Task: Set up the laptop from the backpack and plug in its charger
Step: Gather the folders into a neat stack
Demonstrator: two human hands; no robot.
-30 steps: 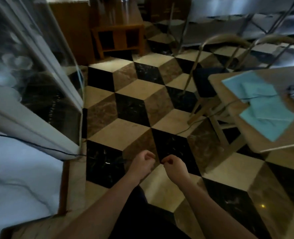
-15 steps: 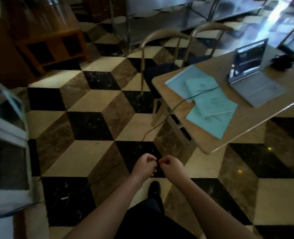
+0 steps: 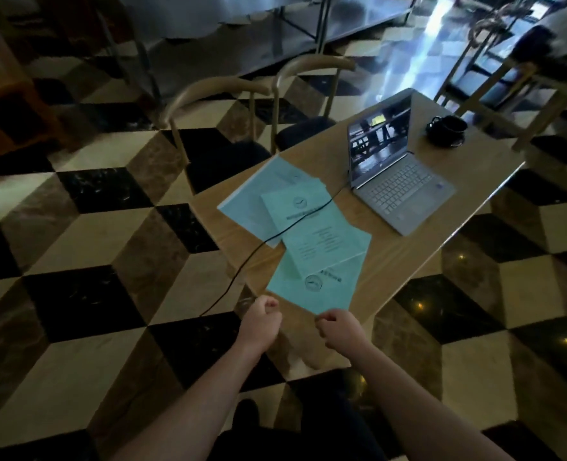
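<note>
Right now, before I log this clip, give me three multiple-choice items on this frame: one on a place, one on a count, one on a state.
1. Where does the black cable run on the table?
A. across the teal booklets
B. under the laptop
C. around the cup

2. How many teal booklets lie there?
A. one
B. three
C. five

3. The laptop is:
A. closed
B. open
C. upside down

Answers: 1 A, the cable crosses the booklets toward the laptop's left side. 2 B, three overlapping covers show. 3 B, its screen stands up above the keyboard; the black cup sits apart behind it.
</note>
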